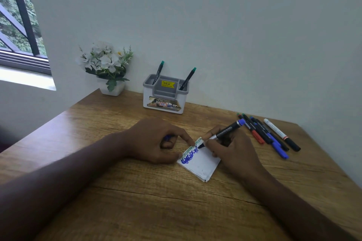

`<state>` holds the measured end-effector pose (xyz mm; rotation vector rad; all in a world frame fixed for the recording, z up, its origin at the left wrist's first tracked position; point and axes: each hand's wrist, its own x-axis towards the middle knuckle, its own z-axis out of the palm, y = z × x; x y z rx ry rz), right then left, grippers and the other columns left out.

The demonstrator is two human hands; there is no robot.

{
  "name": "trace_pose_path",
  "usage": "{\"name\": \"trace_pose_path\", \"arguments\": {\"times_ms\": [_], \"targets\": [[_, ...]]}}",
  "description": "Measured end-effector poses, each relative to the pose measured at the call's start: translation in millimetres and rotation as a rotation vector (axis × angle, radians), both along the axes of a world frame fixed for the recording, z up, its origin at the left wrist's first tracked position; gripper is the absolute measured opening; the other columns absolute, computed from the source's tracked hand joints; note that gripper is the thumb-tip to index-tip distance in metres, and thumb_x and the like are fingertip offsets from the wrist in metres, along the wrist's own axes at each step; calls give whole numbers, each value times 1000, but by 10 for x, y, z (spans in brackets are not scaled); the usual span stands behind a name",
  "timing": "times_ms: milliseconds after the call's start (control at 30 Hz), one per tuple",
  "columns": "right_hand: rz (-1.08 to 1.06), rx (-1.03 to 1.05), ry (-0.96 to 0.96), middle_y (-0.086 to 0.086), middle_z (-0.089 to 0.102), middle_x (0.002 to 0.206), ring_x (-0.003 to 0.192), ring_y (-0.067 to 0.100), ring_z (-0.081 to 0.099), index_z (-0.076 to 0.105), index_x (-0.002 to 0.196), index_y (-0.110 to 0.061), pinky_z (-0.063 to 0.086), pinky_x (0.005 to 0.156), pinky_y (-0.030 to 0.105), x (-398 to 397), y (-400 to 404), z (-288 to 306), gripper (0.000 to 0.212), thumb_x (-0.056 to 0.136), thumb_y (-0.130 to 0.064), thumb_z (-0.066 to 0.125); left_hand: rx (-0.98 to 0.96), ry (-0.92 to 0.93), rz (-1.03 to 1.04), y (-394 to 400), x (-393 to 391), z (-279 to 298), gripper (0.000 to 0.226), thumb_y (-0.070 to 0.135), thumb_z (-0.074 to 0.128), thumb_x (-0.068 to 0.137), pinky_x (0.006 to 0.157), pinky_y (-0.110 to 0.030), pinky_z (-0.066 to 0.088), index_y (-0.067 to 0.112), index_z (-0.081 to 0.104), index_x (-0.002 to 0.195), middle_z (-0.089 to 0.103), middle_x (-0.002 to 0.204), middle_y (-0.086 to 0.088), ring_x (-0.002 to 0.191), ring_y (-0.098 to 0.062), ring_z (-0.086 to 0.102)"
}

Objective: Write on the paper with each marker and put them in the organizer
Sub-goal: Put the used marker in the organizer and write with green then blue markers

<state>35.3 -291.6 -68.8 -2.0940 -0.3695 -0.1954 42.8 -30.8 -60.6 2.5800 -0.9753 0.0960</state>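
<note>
While your right hand (231,148) grips the blue marker (228,130) with its tip on the paper (201,164), your left hand (156,141) pins the folded sheet's edge so it cannot slide, fingers curled around what looks like a blue cap (167,137), mostly hidden. Two green markers (159,71) already stand in the organizer (163,101); the rest (268,133) wait beside your right hand, their colours partly overlapped.

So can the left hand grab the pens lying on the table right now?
Probably not: the left hand holds a blue cap and pins the paper, and the right hand with its marker lies between it and the loose pens.
</note>
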Motion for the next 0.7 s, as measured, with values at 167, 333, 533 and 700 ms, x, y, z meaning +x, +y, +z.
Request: {"name": "trace_pose_path", "arguments": {"times_ms": [167, 333, 533, 700], "targets": [[-13, 4, 22, -16, 75, 79, 78, 11, 70, 76, 85, -31, 57, 63, 26, -4, 3, -3, 6, 88, -28, 80, -4, 2, -1, 2, 1, -5, 44, 55, 68, 91, 58, -35, 44, 53, 58, 134, 59, 68, 8, 65, -12, 57], [-25, 4, 38, -8, 78, 90, 85, 14, 72, 78, 91, -30, 63, 72, 37, 35, -9, -39, 4, 88, -32, 78, -2, 0, 3, 7, 7, -13, 44, 55, 68, 91, 58, -36, 45, 54, 58, 134, 60, 69, 5, 66, -13, 58], [-32, 19, 23, -14, 78, 88, 80, 8, 72, 78, 90, -29, 62, 71, 34, 22, -5, -12, 1, 88, -29, 79, -3, 1, 4, -4, 6, -4, 42, 53, 69, 91, 58, -33, 43, 54, 58, 132, 60, 69, 5, 66, -11, 58], [-49, 45, 29, -13, 78, 84, 75, 9, 71, 78, 88, -28, 61, 66, 29, 11, -6, -7, 5, 89, -23, 77, -10, 5, 4, -7, 3, -7, 42, 55, 69, 91, 61, -37, 47, 55, 58, 132, 60, 70, 8, 67, -12, 59]]}}
